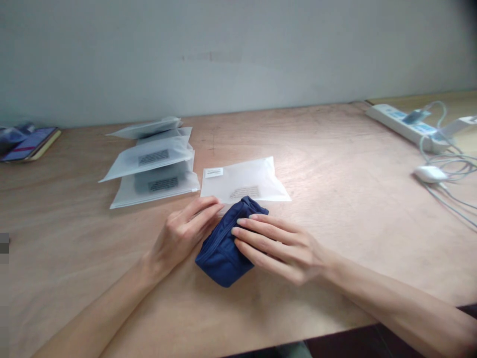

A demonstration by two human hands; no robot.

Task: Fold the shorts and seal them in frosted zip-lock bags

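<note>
Folded navy underwear is held tilted over the near side of the table by my right hand. Four fingers press on its face, and the thumb is hidden. Just beyond it, a frosted zip bag with a white label and printed text lies flat. My left hand has its fingers curled together at the near-left edge of that bag, close beside the underwear. The fingertips seem to pinch the bag's edge, partly covered by the cloth.
Several frosted zip bags with dark contents lie overlapped at the back left. A notebook sits at the far left. On the right are a white power strip, a white adapter and looped cables. A wall stands behind the wooden table.
</note>
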